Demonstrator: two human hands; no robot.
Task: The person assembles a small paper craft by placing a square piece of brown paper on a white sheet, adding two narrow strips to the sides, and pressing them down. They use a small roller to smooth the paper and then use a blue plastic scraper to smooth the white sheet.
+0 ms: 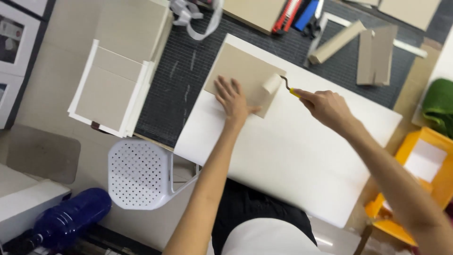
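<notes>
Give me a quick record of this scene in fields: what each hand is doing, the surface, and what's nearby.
left hand: left hand pressed flat on a tan board
right hand: right hand gripping a small roller by its yellow handle, roller head on the board
surface: white sheet under the board, over a dark cutting mat
nearby: white perforated stool, blue bottle, yellow tray

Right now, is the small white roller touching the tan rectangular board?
Yes, the small white roller, held by the right hand, rests on the tan rectangular board, which the left hand presses flat.
</notes>
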